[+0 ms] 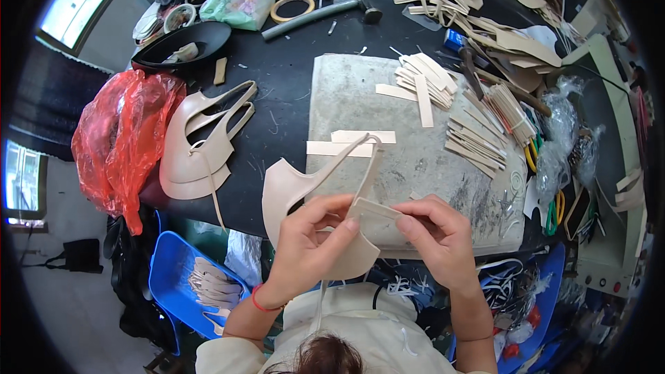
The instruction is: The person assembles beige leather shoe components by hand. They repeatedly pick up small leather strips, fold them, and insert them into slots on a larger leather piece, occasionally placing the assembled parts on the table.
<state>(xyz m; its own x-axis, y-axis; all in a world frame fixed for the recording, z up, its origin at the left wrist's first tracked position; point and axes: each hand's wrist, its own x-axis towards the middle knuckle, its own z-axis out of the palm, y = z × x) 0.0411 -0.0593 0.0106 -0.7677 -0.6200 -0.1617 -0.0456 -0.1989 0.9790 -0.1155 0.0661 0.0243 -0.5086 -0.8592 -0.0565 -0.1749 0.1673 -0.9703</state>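
Note:
Close to my body, my left hand point(308, 242) is closed on a beige leather shoe upper point(280, 187), whose narrow straps rise away from me and meet in a loop. Between finger and thumb of my right hand point(440, 241) is the right end of a short beige leather strip point(377, 210). That strip lies against one strap of the upper, and its left end reaches my left fingertips. Two similar strips point(339, 147) rest on the grey stone slab point(332, 90) just beyond. A second shoe upper point(197, 166) sits on the black table to the left.
Several loose strips point(478, 142) lie at the slab's right side. A hammer point(312, 19), a tape roll point(292, 8) and a black tray point(208, 40) are at the back. A red plastic bag point(125, 138) stands left. Blue bins point(170, 263) flank me below the table.

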